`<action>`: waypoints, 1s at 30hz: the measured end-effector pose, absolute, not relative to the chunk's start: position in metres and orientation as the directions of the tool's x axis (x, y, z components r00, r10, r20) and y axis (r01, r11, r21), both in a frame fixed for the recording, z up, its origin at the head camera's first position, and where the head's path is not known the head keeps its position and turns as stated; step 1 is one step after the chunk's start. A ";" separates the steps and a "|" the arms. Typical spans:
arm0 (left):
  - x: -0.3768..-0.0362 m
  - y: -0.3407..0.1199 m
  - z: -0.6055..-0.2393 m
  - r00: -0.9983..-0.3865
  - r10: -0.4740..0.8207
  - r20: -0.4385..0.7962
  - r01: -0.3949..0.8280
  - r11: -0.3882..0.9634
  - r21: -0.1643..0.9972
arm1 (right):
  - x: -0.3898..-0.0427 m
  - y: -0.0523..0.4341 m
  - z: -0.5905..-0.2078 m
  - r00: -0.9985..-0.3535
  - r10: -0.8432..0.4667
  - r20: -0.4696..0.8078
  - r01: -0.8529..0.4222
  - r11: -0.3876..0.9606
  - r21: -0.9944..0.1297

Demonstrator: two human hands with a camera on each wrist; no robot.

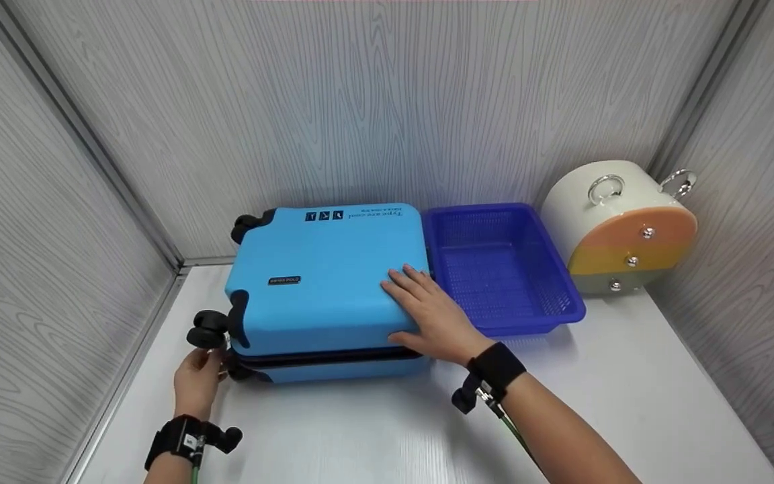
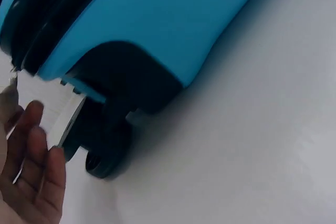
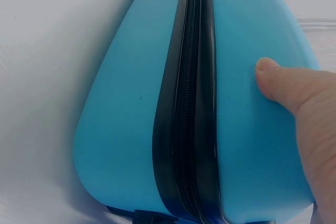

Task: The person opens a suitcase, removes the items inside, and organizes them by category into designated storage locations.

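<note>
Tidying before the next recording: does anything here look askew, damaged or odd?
Mostly tidy. The white drum-shaped container lies tipped on its side against the wall corner. The blue suitcase lies flat, zipped shut, the right hand flat on it; the blue basket sits upright.

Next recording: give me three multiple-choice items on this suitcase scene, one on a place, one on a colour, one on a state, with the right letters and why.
1. Where does the basket stand?
A. on top of the suitcase
B. on the table beside the suitcase, on the person's right
C. behind the left hand

2. What colour is the suitcase shell?
A. light blue
B. red
C. white

3. How is the right hand placed?
A. curled round a handle
B. lifted clear of everything
C. flat on the suitcase's top

Answers: 1 B, the head view shows it next to the suitcase's right side. 2 A, all views show light blue. 3 C, straight fingers lie on the shell, thumb at the edge.
</note>
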State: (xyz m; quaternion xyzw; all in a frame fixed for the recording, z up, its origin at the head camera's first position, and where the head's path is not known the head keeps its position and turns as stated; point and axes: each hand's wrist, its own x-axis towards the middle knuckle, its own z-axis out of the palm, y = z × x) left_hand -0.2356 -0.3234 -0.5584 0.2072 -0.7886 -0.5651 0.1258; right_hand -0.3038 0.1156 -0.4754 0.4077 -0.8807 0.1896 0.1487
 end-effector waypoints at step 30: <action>-0.254 -0.264 -0.462 -0.885 0.336 0.321 0.402 0.900 0.166 | -0.305 0.117 -0.478 -0.609 -0.664 0.435 -0.786 0.581 -0.213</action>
